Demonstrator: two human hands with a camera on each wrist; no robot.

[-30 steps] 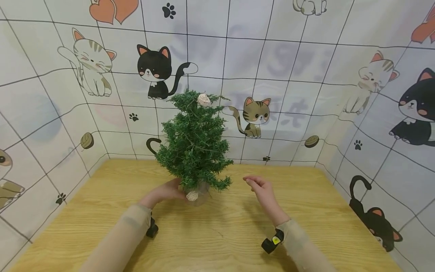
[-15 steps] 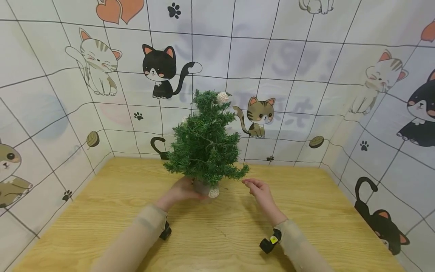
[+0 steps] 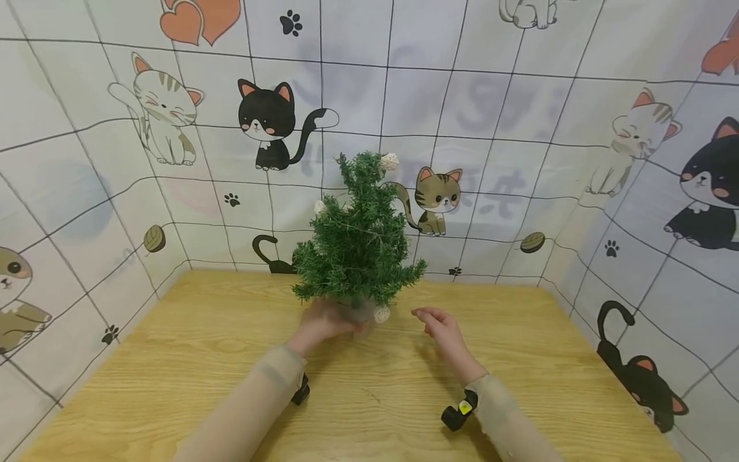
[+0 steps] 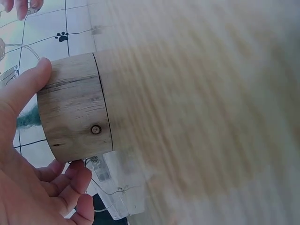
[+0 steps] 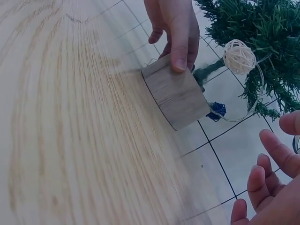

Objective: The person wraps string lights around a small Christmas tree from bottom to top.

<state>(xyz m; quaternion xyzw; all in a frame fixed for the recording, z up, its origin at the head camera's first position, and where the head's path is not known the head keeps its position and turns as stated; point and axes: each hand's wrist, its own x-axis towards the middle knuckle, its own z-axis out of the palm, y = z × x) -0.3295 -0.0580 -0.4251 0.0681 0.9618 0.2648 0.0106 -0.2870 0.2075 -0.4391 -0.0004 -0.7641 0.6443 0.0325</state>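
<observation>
A small artificial Christmas tree (image 3: 360, 253) stands upright near the middle of the table. My left hand (image 3: 323, 321) grips its round wood-grain base (image 4: 75, 103), thumb on one side and fingertips on the other. Pale woven balls on a light string show at the treetop (image 3: 389, 162) and near the base (image 5: 239, 56). A blue ball (image 5: 216, 111) also hangs by the base. To the right of the tree, my right hand (image 3: 444, 330) has thumb and forefinger together, pinching what looks like the string's thin wire; that bit is small and partly hidden.
Below the base, a clear plastic case (image 4: 101, 168) with thin wire shows in the left wrist view. The wooden table (image 3: 375, 410) meets a cat-print cloth backdrop (image 3: 496, 102) at the back and sides.
My left hand has moved the tree right and turned it. The lower ball has shifted rightward and another pale ball has come into view at the left. The right hand has hardly moved.
</observation>
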